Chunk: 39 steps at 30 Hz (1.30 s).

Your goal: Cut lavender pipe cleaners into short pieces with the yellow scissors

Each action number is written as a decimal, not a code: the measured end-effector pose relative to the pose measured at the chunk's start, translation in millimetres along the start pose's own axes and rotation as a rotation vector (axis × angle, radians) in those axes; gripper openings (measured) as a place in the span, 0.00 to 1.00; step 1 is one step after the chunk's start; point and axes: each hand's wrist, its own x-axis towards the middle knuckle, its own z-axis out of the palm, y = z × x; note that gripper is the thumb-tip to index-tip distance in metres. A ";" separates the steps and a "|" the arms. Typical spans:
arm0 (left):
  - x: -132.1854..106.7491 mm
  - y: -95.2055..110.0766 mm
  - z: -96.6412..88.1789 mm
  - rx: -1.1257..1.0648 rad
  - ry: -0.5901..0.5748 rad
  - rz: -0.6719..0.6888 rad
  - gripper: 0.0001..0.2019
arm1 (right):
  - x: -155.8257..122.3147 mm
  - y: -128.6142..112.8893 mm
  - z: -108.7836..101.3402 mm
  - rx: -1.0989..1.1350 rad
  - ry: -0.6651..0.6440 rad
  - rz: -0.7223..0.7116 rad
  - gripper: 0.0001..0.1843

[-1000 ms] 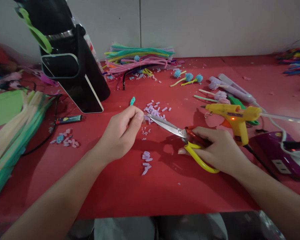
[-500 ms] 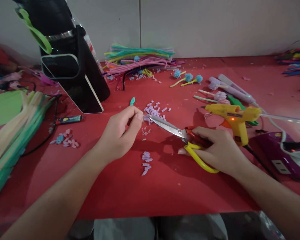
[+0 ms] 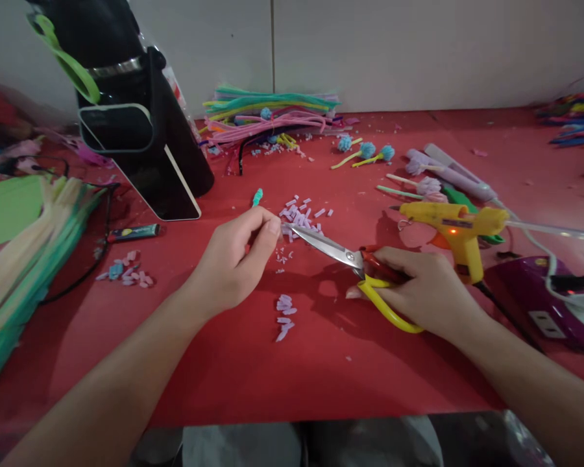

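My right hand (image 3: 425, 292) grips scissors (image 3: 350, 263) with red and yellow handles, and their blades point left and look nearly closed. My left hand (image 3: 233, 259) is curled in a pinch at the blade tips, holding something small that I cannot make out. A teal pipe cleaner tip (image 3: 257, 196) lies just beyond the left hand. Lilac cut bits (image 3: 302, 214) are scattered behind the blades, and another small heap of lilac bits (image 3: 284, 314) lies between my hands on the red table (image 3: 253, 363).
A yellow glue gun (image 3: 460, 230) with a lit lamp stands right of the scissors, beside a purple device (image 3: 545, 298). Pom-pom stems (image 3: 370, 154) and a pipe cleaner bundle (image 3: 267, 110) lie at the back. A black stand (image 3: 141, 130) is at back left, foam strips (image 3: 24, 259) at the left.
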 end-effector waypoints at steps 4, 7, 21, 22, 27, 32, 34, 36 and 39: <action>0.5 0.8 -1.4 0.019 0.007 0.023 0.10 | -1.1 1.2 -0.9 -0.001 -0.009 0.017 0.33; 1.3 1.5 -3.5 0.033 0.015 0.046 0.10 | -2.7 2.6 -1.7 -0.004 -0.013 0.018 0.32; 1.5 -2.4 -7.1 0.072 0.024 0.088 0.08 | -1.8 -1.9 -3.2 0.073 -0.034 -0.017 0.31; 1.4 -2.5 -7.2 0.075 0.022 0.087 0.08 | -1.6 -1.8 -3.1 0.073 -0.033 -0.018 0.30; 1.4 -1.8 -7.6 0.078 0.018 0.091 0.09 | 0.1 -0.8 -2.3 0.040 -0.019 -0.021 0.31; 2.5 -1.9 -7.7 0.085 0.038 0.110 0.08 | -0.9 0.5 -2.4 0.042 -0.016 0.009 0.30; 2.9 -2.9 -8.1 0.089 0.053 0.114 0.08 | -1.8 1.0 -2.9 0.044 -0.017 0.017 0.30; 3.1 -4.0 -8.5 0.093 0.064 0.119 0.09 | -2.5 1.4 -3.2 0.040 -0.009 0.004 0.31; 3.4 -4.6 -9.0 0.097 0.071 0.125 0.08 | -2.5 0.9 -3.5 0.058 -0.026 -0.018 0.30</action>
